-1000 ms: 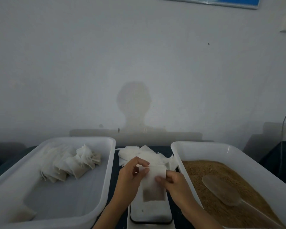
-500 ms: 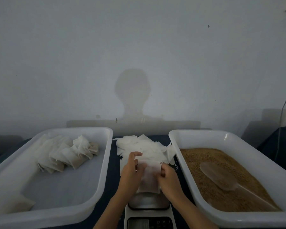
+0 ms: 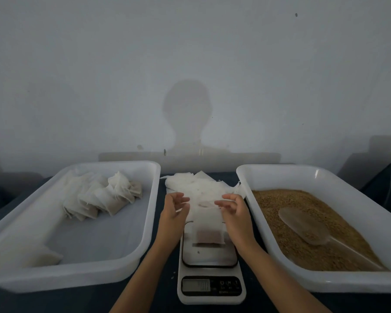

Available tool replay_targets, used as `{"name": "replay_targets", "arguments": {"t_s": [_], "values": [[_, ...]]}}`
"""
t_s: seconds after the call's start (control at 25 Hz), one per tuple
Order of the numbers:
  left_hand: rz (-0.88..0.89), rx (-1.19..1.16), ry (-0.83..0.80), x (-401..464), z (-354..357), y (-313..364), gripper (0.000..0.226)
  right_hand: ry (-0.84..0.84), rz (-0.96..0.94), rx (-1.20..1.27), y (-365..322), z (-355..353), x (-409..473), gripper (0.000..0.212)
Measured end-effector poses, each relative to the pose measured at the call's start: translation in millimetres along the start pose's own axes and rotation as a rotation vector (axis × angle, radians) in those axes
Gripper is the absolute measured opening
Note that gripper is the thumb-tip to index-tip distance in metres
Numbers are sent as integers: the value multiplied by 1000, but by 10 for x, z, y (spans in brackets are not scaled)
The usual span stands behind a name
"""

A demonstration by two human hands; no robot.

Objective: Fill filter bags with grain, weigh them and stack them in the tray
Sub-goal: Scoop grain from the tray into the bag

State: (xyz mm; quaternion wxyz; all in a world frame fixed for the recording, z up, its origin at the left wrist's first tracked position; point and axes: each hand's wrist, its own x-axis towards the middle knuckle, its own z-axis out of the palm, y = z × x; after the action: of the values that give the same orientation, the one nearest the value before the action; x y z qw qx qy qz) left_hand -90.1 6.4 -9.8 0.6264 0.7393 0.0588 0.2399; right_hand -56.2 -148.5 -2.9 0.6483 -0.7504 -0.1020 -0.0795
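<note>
White filter bag (image 3: 209,231) on scale (image 3: 210,256) | left hand (image 3: 174,213), right hand (image 3: 234,213) relaxed (holding nothing)

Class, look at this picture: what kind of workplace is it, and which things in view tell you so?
Probably a small hand-packing station, not a factory line: a digital scale with a filled filter bag on it, a white tray of grain with a scoop, and a second tray holding finished bags.

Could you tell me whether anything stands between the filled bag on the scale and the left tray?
Only the left hand and forearm, beside the filled bag on the scale; past the near wall, the left tray floor lies bare.
</note>
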Motion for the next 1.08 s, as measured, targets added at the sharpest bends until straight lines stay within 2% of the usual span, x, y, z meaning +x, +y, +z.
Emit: {"name": "replay_targets", "arguments": {"t_s": [0.24, 0.4, 0.68, 1.08], "values": [[126, -48, 106, -27, -58, 122, 24, 35, -127, 35, -144, -58, 0, 30], [130, -45, 124, -47, -40, 115, 23, 30, -125, 32, -169, -82, 13, 34], [114, 4, 109, -23, -18, 118, 21, 32, -97, 14, -128, -98, 52, 34], [38, 118, -17, -16, 61, -37, 19, 25, -76, -9, -54, -19, 53, 31]]}}
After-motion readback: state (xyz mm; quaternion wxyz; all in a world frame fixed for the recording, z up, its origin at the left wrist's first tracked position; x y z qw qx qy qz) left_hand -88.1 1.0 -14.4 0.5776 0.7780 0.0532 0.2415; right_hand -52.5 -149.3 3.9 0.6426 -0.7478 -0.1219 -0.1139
